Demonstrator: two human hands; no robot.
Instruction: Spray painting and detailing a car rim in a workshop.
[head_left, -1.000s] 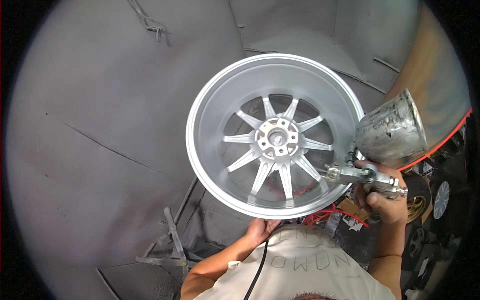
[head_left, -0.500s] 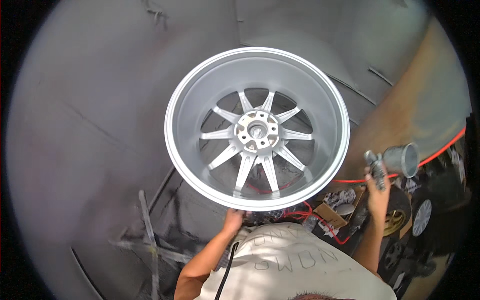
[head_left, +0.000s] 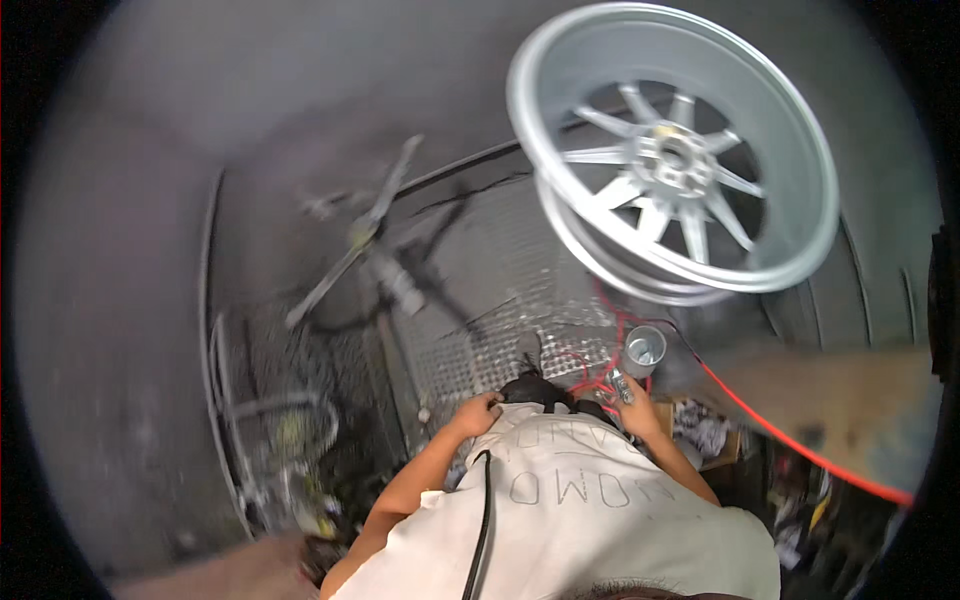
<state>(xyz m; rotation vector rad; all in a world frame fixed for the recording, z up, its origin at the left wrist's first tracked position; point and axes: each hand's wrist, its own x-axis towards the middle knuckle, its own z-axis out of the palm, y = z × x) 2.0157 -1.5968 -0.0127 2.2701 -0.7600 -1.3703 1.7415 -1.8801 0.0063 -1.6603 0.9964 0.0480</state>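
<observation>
My right hand (head_left: pixel 636 410) is closed round the handle of a metal spray gun (head_left: pixel 622 386), held low in front of my body. On the gun sits a grey, round paint cup (head_left: pixel 645 350), its wide end facing up. Beyond it, to the upper right, is a large silver wheel rim (head_left: pixel 615 195) with several thin spokes and a bare centre hub; neither hand touches it. My left hand (head_left: pixel 477 414) is at my waist beside the dark trousers, its fingers curled in; what they hold, if anything, is hidden.
A red hose (head_left: pixel 740 405) runs from near the gun to the lower right. Left of the middle stands a grey metal stand with crossed arms (head_left: pixel 362 236). Patterned metal flooring (head_left: pixel 470 345) lies ahead of my feet. A cardboard box (head_left: pixel 722 450) of crumpled material is at the right.
The view has swung left, so the rim now appears at the upper right. My right hand has brought the spray gun in from the far right to near my body. The left hand is away from the rim.
</observation>
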